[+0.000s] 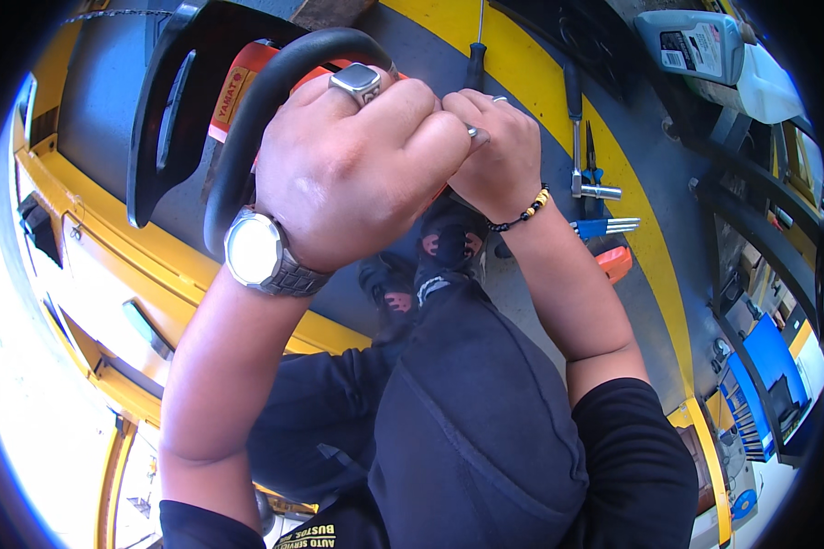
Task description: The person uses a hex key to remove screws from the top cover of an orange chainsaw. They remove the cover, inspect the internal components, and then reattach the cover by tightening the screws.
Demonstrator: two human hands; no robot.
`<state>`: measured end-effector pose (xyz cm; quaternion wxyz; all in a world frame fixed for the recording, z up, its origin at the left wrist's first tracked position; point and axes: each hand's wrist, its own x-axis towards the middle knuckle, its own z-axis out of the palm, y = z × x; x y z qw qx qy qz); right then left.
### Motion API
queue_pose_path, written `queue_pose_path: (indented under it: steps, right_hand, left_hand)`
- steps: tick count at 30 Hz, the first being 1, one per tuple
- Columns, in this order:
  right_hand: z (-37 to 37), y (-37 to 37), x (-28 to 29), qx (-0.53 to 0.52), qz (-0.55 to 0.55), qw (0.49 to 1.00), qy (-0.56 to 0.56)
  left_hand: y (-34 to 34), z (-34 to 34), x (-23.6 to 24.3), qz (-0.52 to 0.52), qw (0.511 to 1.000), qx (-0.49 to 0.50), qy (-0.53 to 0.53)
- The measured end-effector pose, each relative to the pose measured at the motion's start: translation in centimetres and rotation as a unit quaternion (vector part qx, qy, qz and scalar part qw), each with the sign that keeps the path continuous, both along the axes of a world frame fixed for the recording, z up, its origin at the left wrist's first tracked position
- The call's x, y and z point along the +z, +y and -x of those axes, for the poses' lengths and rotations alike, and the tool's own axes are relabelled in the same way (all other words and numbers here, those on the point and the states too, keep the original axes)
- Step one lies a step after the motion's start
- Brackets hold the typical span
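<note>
Showing partly behind the left hand, the orange chainsaw has a black loop handle curving past that wrist. This hand and the right hand are curled shut, close together at the chainsaw's right side; what they grip is hidden. Farther right of the chainsaw, a screwdriver, ratchet and blue-handled pliers lie on the floor.

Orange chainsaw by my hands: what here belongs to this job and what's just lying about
Likely in the job:
- chainsaw
- its curved black handle

Probably lying about, untouched now:
- screwdriver
- socket wrench
- pliers
- grey jug
- translucent jug
</note>
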<state>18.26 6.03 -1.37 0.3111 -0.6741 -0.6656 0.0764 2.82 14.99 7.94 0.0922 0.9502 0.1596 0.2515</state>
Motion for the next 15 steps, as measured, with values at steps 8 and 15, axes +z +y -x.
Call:
queue_pose_path:
  steps: [8,15]
  right_hand:
    - [0.4,0.2,1.1,-0.008,0.03,0.999,0.006]
    - [-0.3,0.1,0.8,0.032,0.031,0.999,-0.029]
  left_hand:
    - [-3.7,-1.8,-1.4,0.072,0.985,0.144,-0.058]
    - [0.0,-0.2,-0.5,0.346,0.934,-0.012,-0.09]
